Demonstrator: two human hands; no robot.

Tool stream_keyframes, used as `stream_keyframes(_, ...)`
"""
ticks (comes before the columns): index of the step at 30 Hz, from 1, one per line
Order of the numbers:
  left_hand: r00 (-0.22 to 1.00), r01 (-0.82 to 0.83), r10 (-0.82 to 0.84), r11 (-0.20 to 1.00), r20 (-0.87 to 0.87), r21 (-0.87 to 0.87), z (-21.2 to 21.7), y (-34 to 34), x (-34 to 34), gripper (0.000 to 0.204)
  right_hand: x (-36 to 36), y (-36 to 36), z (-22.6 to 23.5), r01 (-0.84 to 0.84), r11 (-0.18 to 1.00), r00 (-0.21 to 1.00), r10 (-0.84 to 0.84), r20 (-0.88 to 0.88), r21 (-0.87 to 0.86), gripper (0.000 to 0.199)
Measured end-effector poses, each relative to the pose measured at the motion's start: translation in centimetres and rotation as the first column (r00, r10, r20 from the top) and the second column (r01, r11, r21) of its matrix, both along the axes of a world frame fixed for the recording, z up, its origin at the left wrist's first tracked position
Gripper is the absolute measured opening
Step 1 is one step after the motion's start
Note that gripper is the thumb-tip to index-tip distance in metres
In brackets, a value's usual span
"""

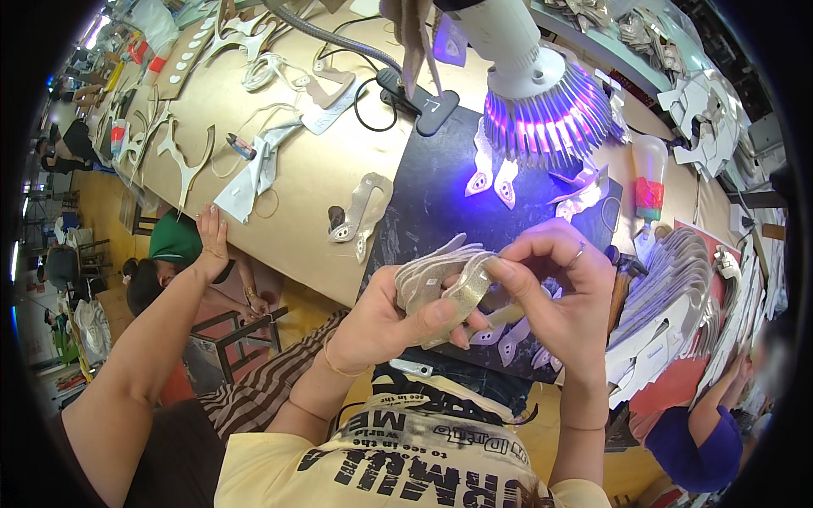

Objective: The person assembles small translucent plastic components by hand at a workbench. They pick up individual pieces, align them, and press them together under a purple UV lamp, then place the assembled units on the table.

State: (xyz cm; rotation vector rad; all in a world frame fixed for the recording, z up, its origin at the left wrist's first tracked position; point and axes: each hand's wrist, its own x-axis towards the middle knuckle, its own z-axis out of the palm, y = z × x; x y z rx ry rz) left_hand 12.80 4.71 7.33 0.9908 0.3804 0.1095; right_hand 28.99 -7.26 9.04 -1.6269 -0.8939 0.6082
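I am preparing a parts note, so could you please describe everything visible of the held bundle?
The bundle is a stack of thin, curved, greyish, fabric-like pieces with a golden strip in front and a small white patch. Held tilted over the dark mat, its layers fan slightly. The left hand clasps its left side; the right hand pinches its upper right end.

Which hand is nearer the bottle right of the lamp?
Right: the right hand is below and left of the bottle in view; the left hand is farther left and lower.

Lamp [546,110] ahead (passage left, over mat [419,207])
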Motion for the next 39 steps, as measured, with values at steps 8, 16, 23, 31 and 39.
stream_keyframes(8,0.996,-0.031,0.030,0.999,-0.080,-0.019,0.3,0.1,0.0,0.036,1.0,-1.2,-0.6,-0.184,0.978,0.983,0.182,0.030,0.100,0.026)
stream_keyframes(16,0.993,-0.110,0.105,0.985,0.045,0.132,-1.0,0.2,-0.6,0.038,-2.2,-4.4,0.0,-0.134,0.986,0.910,0.082,0.407,0.102,0.015)
stream_keyframes(23,0.978,-0.207,0.201,0.904,0.057,0.374,-1.0,0.4,-0.5,0.026,-0.2,-12.4,2.5,-0.364,0.931,0.926,0.357,0.126,0.033,0.019)
stream_keyframes(31,0.983,-0.182,0.180,0.912,0.039,0.369,-0.9,-0.3,0.4,0.026,3.1,-14.6,-1.5,-0.062,0.879,0.976,0.152,0.156,-0.473,0.016)
stream_keyframes(39,0.975,-0.215,0.219,0.924,0.024,0.316,-0.8,0.0,0.2,0.028,2.7,-12.4,-4.3,0.359,0.776,0.864,-0.066,0.499,-0.518,0.018)
